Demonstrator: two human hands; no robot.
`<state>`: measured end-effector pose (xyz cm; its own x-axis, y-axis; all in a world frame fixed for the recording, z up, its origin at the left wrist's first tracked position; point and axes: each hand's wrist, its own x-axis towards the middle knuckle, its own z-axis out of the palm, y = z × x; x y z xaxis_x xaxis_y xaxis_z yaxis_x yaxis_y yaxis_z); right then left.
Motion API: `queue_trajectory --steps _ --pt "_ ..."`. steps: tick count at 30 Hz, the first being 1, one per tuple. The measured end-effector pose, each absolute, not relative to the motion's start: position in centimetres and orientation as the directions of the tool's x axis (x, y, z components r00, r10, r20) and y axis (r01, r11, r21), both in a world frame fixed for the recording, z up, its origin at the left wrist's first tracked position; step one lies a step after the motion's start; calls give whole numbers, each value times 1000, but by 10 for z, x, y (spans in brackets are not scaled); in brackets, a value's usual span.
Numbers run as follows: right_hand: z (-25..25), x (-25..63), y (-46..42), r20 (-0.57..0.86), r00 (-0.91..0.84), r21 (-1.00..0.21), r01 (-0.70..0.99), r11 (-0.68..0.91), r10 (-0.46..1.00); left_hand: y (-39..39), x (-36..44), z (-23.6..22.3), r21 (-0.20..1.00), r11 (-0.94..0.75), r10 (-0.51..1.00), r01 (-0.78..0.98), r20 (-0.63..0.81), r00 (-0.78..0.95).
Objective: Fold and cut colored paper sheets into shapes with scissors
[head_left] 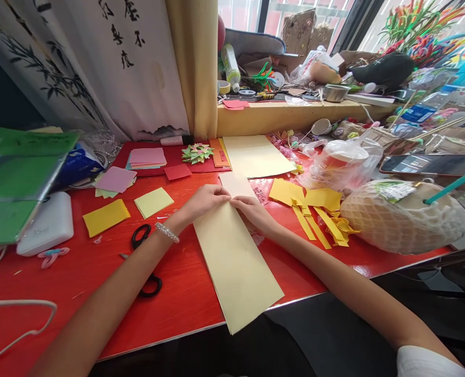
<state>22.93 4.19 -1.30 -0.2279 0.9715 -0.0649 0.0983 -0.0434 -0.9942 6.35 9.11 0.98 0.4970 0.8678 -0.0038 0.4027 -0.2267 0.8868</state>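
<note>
The person's bare forearms [110, 277] lie nearest the camera, flanking a long cream paper [236, 262], layered along its left side, which runs past the near edge of a red table [177, 309]; at the paper's far end the left hand [208, 201], above a beaded bracelet [167, 232], pinches the edge with fingers closed together; the right hand [253, 212] touches that end too, fingers bent, though I cannot tell whether they grip; left of the paper are black-handled scissors [146, 227], partly hidden, and a yellow paper stack [106, 218]; right of it, cut yellow paper strips [321, 198] and a net-wrapped coconut [400, 220]; beyond it, a larger cream sheet [256, 156].
</note>
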Motion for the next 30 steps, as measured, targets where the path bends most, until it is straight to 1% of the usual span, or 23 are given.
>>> queue_trajectory --steps 3,8,11,14,16,18,21,24,27,28,30 --pt "-11 229 42 -56 -194 -991 126 -32 979 91 63 10 902 -205 867 380 -13 499" --pt "-8 228 40 -61 -193 -984 175 -27 979 90 58 15 931 -92 830 355 -125 543" --pt "-8 228 39 -46 -154 -980 198 -15 987 91 51 23 899 -100 796 427 -186 577" --pt "-8 230 40 -27 -56 -983 183 -17 998 94 41 30 846 -143 782 513 -221 582" --pt "-9 232 42 -40 -33 -991 129 -35 999 97 36 32 838 -151 789 525 -217 574" --pt "-12 233 44 -50 -52 -996 72 -46 997 100 32 32 845 -157 792 511 -201 576" --pt "-16 234 45 -31 -73 -999 46 -27 997 102 30 31 840 -189 793 508 -175 584" --pt "-19 235 47 12 -50 -998 58 15 999 100 30 34 824 -193 792 533 -190 580" --pt "-16 237 47 96 12 -994 51 96 995 97 29 42 802 -186 784 568 -227 577" --pt "-14 238 47 111 21 -994 28 110 994 96 28 45 798 -187 791 573 -224 569" --pt "-10 238 47 94 -11 -995 -31 93 996 95 28 49 811 -192 820 552 -176 544"
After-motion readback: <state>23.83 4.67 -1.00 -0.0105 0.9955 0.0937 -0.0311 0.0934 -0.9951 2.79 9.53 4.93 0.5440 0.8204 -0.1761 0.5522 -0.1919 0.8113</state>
